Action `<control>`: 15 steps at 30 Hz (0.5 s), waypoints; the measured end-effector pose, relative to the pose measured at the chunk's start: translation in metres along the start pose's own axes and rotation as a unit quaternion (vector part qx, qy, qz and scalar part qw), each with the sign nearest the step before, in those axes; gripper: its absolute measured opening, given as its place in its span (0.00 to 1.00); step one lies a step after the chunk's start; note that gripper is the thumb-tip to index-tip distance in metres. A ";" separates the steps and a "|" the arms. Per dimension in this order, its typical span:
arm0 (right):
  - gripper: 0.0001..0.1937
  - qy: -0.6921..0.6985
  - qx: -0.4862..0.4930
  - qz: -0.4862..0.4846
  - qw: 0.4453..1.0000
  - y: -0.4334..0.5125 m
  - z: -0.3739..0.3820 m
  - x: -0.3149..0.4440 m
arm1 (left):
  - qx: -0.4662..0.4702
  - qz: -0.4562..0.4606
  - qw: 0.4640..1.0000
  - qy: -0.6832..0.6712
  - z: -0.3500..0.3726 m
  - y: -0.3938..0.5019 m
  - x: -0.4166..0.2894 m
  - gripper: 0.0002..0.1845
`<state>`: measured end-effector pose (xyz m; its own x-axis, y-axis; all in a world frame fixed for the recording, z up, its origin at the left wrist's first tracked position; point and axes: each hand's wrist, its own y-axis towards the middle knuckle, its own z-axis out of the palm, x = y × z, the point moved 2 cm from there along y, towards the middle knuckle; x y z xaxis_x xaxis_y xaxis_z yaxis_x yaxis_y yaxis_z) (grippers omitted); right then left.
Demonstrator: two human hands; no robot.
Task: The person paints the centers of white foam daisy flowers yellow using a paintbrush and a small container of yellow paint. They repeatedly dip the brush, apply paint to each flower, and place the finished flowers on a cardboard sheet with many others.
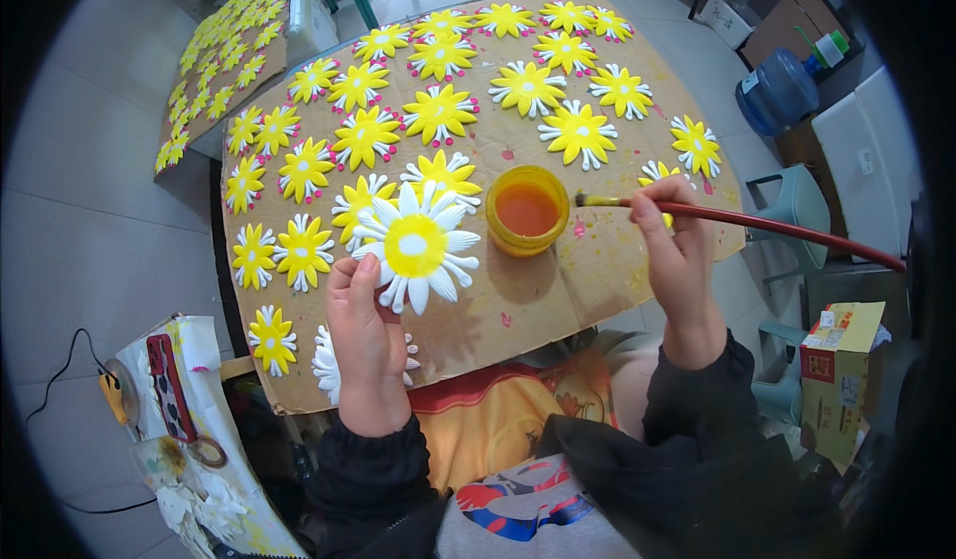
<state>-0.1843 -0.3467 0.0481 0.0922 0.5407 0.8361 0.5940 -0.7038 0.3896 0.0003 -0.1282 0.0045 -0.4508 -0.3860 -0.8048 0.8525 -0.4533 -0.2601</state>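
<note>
My left hand (367,335) grips the edge of a flower-shaped piece (415,244), white on its petals with a yellow ring around a white centre. It is raised above the cardboard (478,335). In my right hand (676,260) is a paintbrush (754,223) with a long red handle, its bristles pointing left. Between the hands stands an open jar (527,212) with orange-looking liquid inside; the brush tip is apart from its rim. Another white flower piece (327,365) lies partly hidden behind my left wrist.
Several yellow-and-white flower pieces (441,115) lie on the cardboard, many with pink dots. More cover a second board (224,66) at the upper left. A phone (170,387) rests on a side surface at left. A stool (792,215), water bottle (777,92) and carton (836,387) are at right.
</note>
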 end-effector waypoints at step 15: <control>0.05 0.295 0.117 -0.017 0.948 -0.041 0.055 0.019 | 0.016 -0.030 0.999 0.016 -0.008 -0.017 0.017 0.05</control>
<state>-0.1635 -0.2822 0.0267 -0.3524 0.1611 0.9219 0.7558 -0.5319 0.3819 -0.0200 -0.1209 -0.0092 -0.4915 -0.3315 -0.8053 0.8150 -0.5009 -0.2913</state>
